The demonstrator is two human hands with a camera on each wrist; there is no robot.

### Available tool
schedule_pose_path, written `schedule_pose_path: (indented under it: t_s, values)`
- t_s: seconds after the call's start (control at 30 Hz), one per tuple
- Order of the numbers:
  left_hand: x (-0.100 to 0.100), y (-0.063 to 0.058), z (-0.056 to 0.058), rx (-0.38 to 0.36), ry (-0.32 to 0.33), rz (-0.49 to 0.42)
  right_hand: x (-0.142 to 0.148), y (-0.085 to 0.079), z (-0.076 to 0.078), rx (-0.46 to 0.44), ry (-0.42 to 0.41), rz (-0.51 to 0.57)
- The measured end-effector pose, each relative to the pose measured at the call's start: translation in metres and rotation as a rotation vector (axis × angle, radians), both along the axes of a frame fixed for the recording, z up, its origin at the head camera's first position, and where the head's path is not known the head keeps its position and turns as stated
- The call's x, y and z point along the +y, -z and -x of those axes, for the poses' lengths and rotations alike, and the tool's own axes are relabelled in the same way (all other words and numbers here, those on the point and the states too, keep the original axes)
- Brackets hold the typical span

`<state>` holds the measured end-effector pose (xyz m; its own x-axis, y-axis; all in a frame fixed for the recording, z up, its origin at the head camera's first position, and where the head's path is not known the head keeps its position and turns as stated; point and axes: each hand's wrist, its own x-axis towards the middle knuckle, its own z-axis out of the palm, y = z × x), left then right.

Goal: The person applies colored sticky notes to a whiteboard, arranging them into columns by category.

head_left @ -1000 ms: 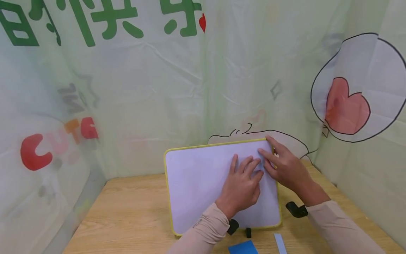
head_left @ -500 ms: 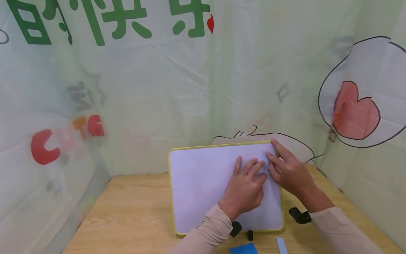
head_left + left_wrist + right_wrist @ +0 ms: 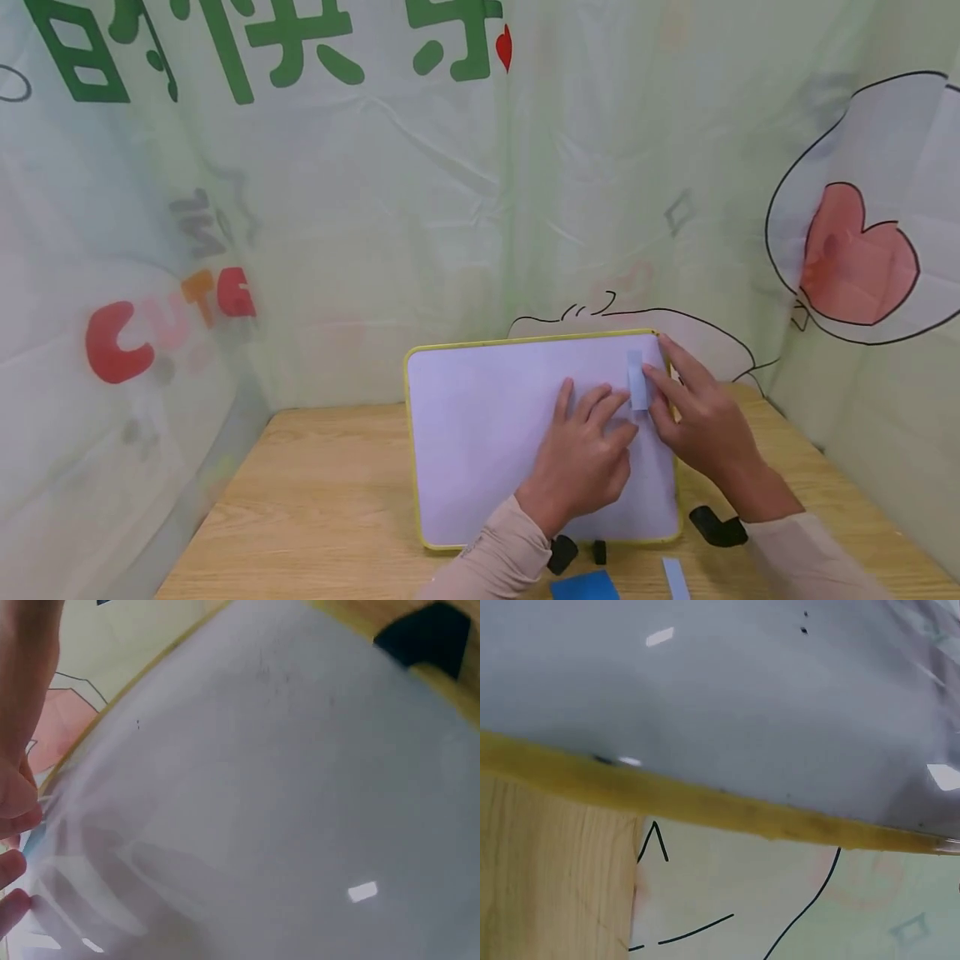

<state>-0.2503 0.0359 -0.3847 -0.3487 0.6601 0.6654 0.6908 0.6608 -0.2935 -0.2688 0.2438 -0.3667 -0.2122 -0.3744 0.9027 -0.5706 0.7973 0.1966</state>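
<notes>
A whiteboard [image 3: 487, 433] with a yellow frame leans upright on the wooden table. Near its upper right corner lies a narrow light blue strip [image 3: 637, 380], standing vertically against the white surface. My left hand [image 3: 581, 458] is spread over the board, its fingertips touching the surface just left of and below the strip. My right hand [image 3: 701, 408] is at the board's right edge; one finger reaches the top corner and another touches the strip's right side. In the left wrist view the strip [image 3: 34, 841] shows partly between fingertips. The right wrist view shows no fingers.
Black stand pieces [image 3: 562, 554] show at the board's foot, and another black piece [image 3: 717, 527] is by the right sleeve. A blue square [image 3: 585, 586] and a second light blue strip [image 3: 675, 578] lie at the front of the table [image 3: 322, 492]. A printed curtain [image 3: 337, 250] hangs behind.
My left fingers have drawn slightly down and away from the strip, so it now shows in full. The right hand keeps its place at the corner. The head view has shifted a little.
</notes>
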Motion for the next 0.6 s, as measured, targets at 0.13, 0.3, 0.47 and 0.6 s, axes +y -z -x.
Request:
schedule_pose_path:
  t_s: [0.13,0.3,0.47,0.6]
  values:
    - [-0.002,0.004,-0.009,-0.023,0.027,-0.021,-0.001,0.006,-0.007,-0.007,0.01,0.033]
    - [-0.005,0.013,-0.02,-0.062,0.059,-0.054,-0.007,0.011,-0.015,0.005,0.019,0.119]
    - [-0.006,0.023,-0.029,-0.079,0.079,-0.074,-0.01,0.016,-0.022,-0.008,0.031,0.156]
    - [-0.007,0.031,-0.035,-0.076,0.082,-0.071,-0.012,0.02,-0.028,-0.053,0.045,0.163]
